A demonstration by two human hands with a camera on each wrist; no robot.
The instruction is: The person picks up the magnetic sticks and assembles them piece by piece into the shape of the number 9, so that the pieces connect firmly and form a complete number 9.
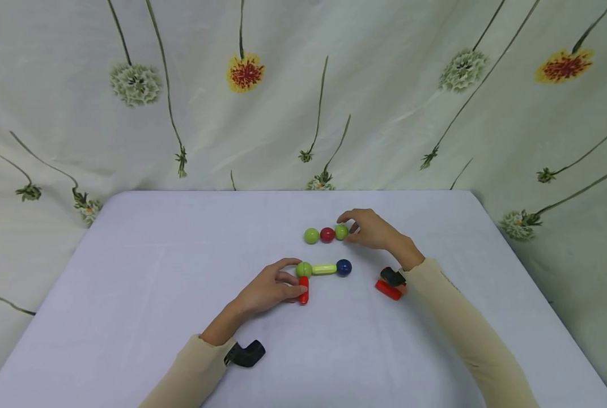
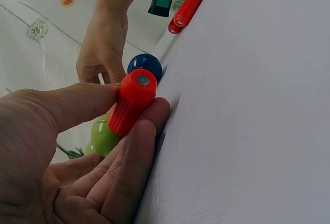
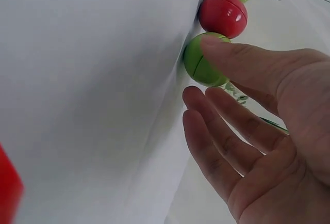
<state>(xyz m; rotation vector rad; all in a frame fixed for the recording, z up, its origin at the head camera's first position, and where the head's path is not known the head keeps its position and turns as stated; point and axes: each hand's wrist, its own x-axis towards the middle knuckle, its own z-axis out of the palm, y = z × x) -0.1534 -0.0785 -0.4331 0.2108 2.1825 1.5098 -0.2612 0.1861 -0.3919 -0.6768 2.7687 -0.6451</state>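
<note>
My left hand (image 1: pixel 268 286) pinches a red rod (image 1: pixel 304 296) between thumb and fingers. The left wrist view shows a small metal disc on the near end of that rod. Its far end meets a green ball (image 1: pixel 304 269), from which a yellow-green rod (image 1: pixel 325 269) runs across to a dark blue ball (image 1: pixel 344 267). Farther back, my right hand (image 1: pixel 372 229) has thumb and forefinger about another green ball (image 3: pixel 203 61), the right end of a row. Beside it in the row are a red ball (image 3: pixel 223 15) and a third green ball (image 1: pixel 311 236).
Red rods (image 1: pixel 387 289) lie under the right wrist, partly hidden by the black wrist camera (image 1: pixel 393 276). A white cloth covers the table (image 1: pixel 181 238). Behind its far edge hangs a flower-patterned curtain (image 1: pixel 283 124).
</note>
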